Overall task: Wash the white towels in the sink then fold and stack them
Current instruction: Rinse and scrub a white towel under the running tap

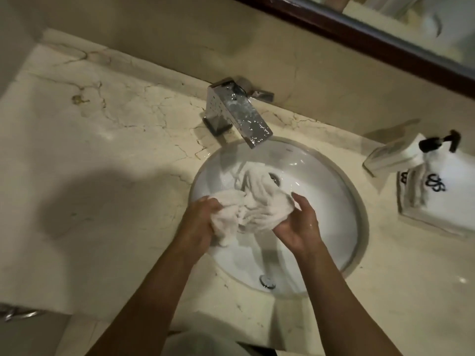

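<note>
Towel (253,206), white and bunched into wet folds, is held over the middle of the sink (341,191), its far end trailing toward the drain at about one o'clock from the hands. The left hand (199,222) grips the near-left wad with its fingers curled round the cloth; the right hand (299,223) cups the right side, thumb raised and fingers tucked under the fabric, so it has hold too, though how tightly cannot be told. The faucet (240,115) stands at twelve o'clock on the marble bench (102,150); whether water is running from it cannot be made out.

The step in hand looks like the scrub or rinse of a single towel, early in the task, with folding and stacking not yet begun. To do it well, the two hands should work the cloth against itself, shifting the grip along so every part gets rubbed and not only the bunched centre. Keeping the bundle low over the bowl will hold drips off the bench. Before folding, a firm twist from both ends would press out the water, since soaked terry is heavy and will not hold a crease.

At three o'clock a soap dispenser (437,143) rests by a folded monogrammed towel (442,201), well apart from the bowl; splashes should be kept off it.
</note>
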{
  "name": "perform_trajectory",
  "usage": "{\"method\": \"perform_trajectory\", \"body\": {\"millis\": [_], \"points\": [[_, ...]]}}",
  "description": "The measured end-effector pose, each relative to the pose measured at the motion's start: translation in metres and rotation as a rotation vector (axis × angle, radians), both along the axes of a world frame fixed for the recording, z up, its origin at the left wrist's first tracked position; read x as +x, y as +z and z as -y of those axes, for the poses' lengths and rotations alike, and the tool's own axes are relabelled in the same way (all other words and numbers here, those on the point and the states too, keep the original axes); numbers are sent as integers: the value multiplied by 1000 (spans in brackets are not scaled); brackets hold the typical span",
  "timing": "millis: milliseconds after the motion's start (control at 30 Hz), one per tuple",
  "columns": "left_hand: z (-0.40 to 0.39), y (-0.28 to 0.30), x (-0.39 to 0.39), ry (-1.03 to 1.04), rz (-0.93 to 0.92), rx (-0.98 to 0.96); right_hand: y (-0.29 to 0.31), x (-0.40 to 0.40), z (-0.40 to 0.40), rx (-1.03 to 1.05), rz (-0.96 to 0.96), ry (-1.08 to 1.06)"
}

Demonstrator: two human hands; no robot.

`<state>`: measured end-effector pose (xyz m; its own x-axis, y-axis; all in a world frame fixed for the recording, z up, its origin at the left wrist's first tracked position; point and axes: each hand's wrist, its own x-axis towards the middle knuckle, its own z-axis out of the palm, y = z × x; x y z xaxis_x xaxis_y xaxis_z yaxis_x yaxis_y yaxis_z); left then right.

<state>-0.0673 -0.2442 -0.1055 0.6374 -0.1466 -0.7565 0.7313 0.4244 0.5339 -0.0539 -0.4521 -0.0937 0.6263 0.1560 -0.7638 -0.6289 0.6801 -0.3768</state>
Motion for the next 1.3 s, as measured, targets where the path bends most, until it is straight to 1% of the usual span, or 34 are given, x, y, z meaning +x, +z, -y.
{"method": "perform_trajectory", "body": {"millis": [33, 67, 100, 167, 200, 233, 267, 300, 333, 367, 400, 433, 467, 500, 533, 600, 633, 667, 733, 767, 800, 867, 900, 933, 1000, 1033, 1067, 1100, 1167, 1200, 1267, 1300], "points": [[0, 4, 1, 17, -112, -228, -2, -5, 1, 65, -35, -3], [0, 6, 3, 11, -197, -363, -8, -9, 1, 100, -84, 23], [2, 4, 5, -11, -244, -453, -12, -12, -2, 126, -147, 95], [11, -5, 8, -107, -334, -523, -14, -13, -13, 92, -300, 204], [15, -6, 9, -169, -378, -519, -15, -12, -19, 9, -328, 229], [18, -9, 9, -233, -380, -496, -14, -12, -24, -123, -301, 247], [21, -6, 11, -274, -341, -377, -13, -10, -27, -303, -222, 269], [21, -5, 14, -252, -282, -188, -9, -8, -28, -493, -101, 306], [21, -4, 16, -185, -191, 9, 2, -5, -29, -654, 39, 352], [21, 3, 18, -110, -77, 221, 18, 0, -29, -756, 166, 401], [19, 11, 18, -70, 40, 399, 32, 6, -28, -798, 270, 447], [17, 23, 17, -51, 161, 528, 44, 12, -25, -776, 332, 469], [15, 31, 15, -30, 258, 612, 57, 18, -22, -700, 366, 460], [14, 42, 12, 36, 303, 640, 66, 25, -17, -583, 378, 421], [14, 48, 10, 165, 304, 600, 70, 31, -13, -444, 361, 383], [17, 47, 11, 401, 213, 399, 67, 40, -10, -218, 262, 387], [22, 45, 14, 431, 149, 317, 57, 45, -12, -234, 215, 439], [27, 35, 18, 406, 84, 256, 44, 48, -17, -313, 173, 494], [38, 17, 28, 258, -18, 192, 21, 48, -37, -525, 138, 565], [41, 9, 37, 192, -44, 196, 13, 46, -49, -618, 174, 557], [45, 1, 47, 158, -55, 218, 11, 43, -61, -688, 258, 550], [52, -4, 67, 170, -63, 174, 7, 40, -77, -820, 426, 574], [57, -7, 77, 176, -43, 202, 2, 47, -80, -878, 424, 560], [63, -7, 85, 140, 6, 329, -7, 60, -80, -929, 399, 512], [71, -4, 92, -33, 110, 637, -26, 90, -74, -982, 279, 433], [71, -4, 96, -121, 152, 733, -40, 100, -72, -970, 232, 423], [66, -7, 101, -224, 159, 770, -40, 104, -77, -945, 231, 426], [57, -14, 108, -251, 147, 739, -31, 101, -81, -905, 267, 476], [41, -29, 114, -223, 54, 545, -16, 89, -88, -864, 324, 531], [39, -29, 111, -239, 8, 516, -19, 86, -86, -863, 345, 561], [53, -32, 98, -321, -20, 604, -39, 92, -76, -992, 304, 576], [60, -32, 90, -300, -3, 621, -46, 95, -74, -1054, 230, 585]]}}
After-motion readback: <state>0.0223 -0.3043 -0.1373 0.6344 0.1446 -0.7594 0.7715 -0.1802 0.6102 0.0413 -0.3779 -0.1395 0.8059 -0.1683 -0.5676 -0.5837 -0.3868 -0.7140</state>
